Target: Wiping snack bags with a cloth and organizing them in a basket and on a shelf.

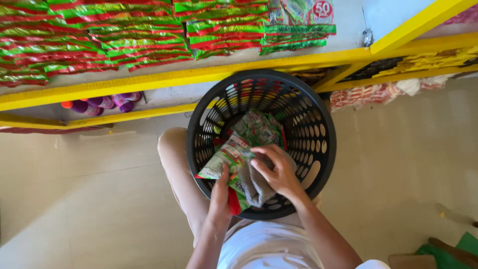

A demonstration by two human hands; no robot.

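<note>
Over a black basket w/ more packets, our left hand grips a green sachet strip; right hand presses a grey cloth on it. Loose grip could drop both.

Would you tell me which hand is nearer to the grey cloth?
Right. The right hand rests on the grey cloth; the left hand grips the packet beside it.

Green-red sachets on shelf, basket

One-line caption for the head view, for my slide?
Left hand holds a snack packet while right hand presses a grey cloth over a black basket.
</note>
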